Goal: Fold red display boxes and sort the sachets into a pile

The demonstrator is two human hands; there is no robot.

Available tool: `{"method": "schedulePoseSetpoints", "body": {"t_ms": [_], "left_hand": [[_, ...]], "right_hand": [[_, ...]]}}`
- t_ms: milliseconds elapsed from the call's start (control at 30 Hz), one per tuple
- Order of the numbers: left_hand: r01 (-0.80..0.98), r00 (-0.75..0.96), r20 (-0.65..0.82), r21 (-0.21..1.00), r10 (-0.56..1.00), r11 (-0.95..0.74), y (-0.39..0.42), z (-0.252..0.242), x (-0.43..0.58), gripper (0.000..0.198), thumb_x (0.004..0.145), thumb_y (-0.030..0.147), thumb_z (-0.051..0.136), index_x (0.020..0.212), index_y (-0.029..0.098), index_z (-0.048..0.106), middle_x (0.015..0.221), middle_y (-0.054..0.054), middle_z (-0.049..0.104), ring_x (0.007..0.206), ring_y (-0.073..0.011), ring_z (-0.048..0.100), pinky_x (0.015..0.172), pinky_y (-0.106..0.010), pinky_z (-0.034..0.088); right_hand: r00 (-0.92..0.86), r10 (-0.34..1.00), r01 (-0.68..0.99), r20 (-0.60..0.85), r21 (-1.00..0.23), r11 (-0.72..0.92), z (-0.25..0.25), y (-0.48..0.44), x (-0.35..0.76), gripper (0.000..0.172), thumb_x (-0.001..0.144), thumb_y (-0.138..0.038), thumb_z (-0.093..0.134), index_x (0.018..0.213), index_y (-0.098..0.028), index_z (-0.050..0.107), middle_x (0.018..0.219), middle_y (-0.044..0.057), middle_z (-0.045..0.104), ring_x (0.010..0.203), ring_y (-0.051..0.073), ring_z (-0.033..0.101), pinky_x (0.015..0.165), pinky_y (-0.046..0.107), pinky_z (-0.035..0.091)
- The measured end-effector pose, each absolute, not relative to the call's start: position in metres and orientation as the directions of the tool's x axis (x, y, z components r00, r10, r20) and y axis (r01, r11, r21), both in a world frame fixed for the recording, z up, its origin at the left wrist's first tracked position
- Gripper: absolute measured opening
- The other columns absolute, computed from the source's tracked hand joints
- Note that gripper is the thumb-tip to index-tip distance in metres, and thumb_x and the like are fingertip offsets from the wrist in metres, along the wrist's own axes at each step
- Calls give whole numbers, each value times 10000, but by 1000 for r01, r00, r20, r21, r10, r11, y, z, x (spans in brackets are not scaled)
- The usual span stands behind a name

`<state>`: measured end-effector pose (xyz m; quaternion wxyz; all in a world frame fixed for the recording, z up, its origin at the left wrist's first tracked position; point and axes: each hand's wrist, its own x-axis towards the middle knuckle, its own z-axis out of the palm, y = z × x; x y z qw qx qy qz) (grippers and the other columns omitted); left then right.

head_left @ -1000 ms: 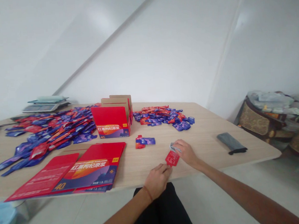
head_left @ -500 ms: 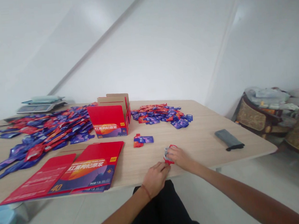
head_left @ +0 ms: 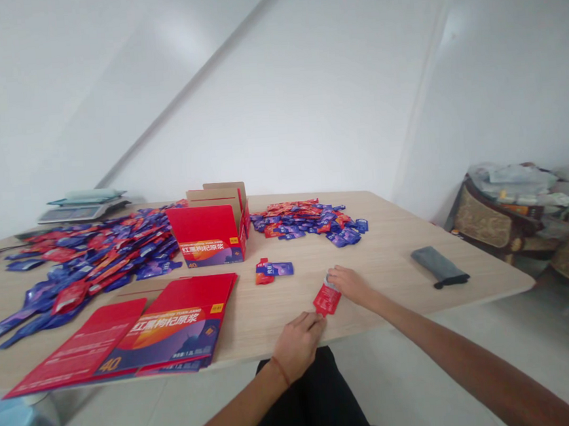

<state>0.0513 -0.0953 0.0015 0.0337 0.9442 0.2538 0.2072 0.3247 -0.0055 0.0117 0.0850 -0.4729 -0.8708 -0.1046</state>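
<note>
Pinching red sachet (head_left: 327, 299) with left hand (head_left: 298, 342), front-right of open red carton (head_left: 204, 229); gripping grey-white piece (head_left: 328, 280) at sachet's far end with right hand (head_left: 350, 283), too small to identify. Showing pale wood tabletop (head_left: 390, 244) under carton, with left heap (head_left: 114, 245) and right heap (head_left: 305, 219) of sachets beside it, flattened boxes (head_left: 175, 326) in front, scale (head_left: 77, 213) back-left, grey pouch (head_left: 439, 265) far right. Past tabletop, showing white wall (head_left: 275, 95) behind carton, bag-piled patterned furniture (head_left: 484, 214) far right, blue basin (head_left: 28, 423) low front-left.

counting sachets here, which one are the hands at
The red sachet between the left hand, at its near end, and the right hand, at its far end. Others lie in the left pile, right pile or overlapping pair.
</note>
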Motion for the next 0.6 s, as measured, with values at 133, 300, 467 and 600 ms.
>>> {"method": "schedulePoseSetpoints", "body": {"t_ms": [133,300,467,600], "left_hand": [[459,792,374,157,483,-874,-95,3,52,338,1006,119,492,1325,196,572,1236,-89,643,1113,-231,589,1011,-377,541],[470,781,394,140,484,-872,-95,2,53,302,1041,149,459,1309,196,591,1223,-93,654,1110,-234,595,1032,-403,535],[464,771,416,151,482,-873,-97,4,52,324,1060,172,437,1345,202,588,1226,-101,657,1122,-233,603,1038,-416,538],[477,760,413,172,503,-862,-101,8,55,271,1049,251,522,1303,215,609,1214,-83,665,1132,-234,607,1022,-403,549]], "right_hand": [[-437,868,899,234,103,425,22,-2,328,236,948,-82,535,886,-192,734,967,72,699,951,200,589,827,291,441],[-213,890,977,403,74,200,35,-9,342,297,946,-87,491,996,-229,747,1041,93,687,985,209,576,793,280,428],[99,886,995,452,-60,-80,14,-25,372,299,918,-95,515,1033,-244,748,1025,62,688,951,178,596,773,256,410],[172,872,984,458,-128,-127,-7,-33,384,269,950,-163,534,1109,-250,733,1068,65,682,952,177,603,788,256,406]]}}
